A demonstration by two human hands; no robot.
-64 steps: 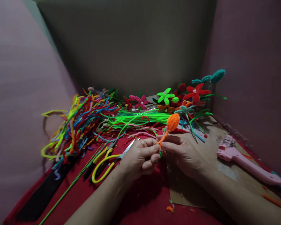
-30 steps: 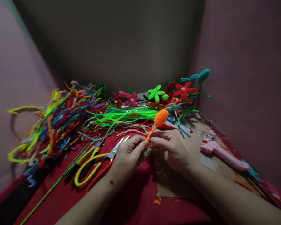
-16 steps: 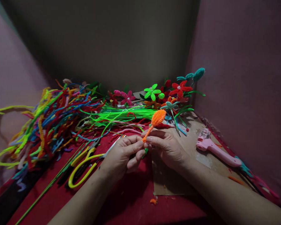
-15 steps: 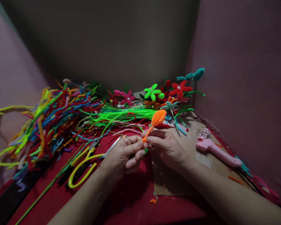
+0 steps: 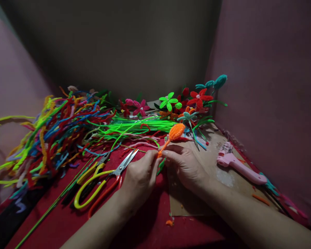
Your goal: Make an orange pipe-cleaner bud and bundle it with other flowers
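An orange pipe-cleaner flower bud [image 5: 177, 132] tilts up to the right above the red cloth, its thin orange stem running down between my fingertips. My left hand [image 5: 142, 169] pinches the lower end of that stem, with its back turned toward me. Close beside it, my right hand [image 5: 184, 164] grips the stem between thumb and forefinger from the right. A bit of green pipe cleaner [image 5: 161, 166] shows below the fingers; how it joins the orange part is hidden. Scissors [image 5: 120, 169] with yellow and red handles lie left of my left hand, blades apart.
Left lies a tangled heap of coloured pipe cleaners [image 5: 49, 138]. Behind my hands are a bundle of green pipe cleaners [image 5: 142, 126] and several finished flowers [image 5: 168, 101]. Pliers [image 5: 93, 173] rest beside the scissors. A pink glue gun [image 5: 241, 167] lies on cardboard [image 5: 191, 204] at right.
My left hand has rolled over at the stem, its back now facing me and its lower fingers tucked away. The bud has shifted slightly right and down. More of the scissors shows.
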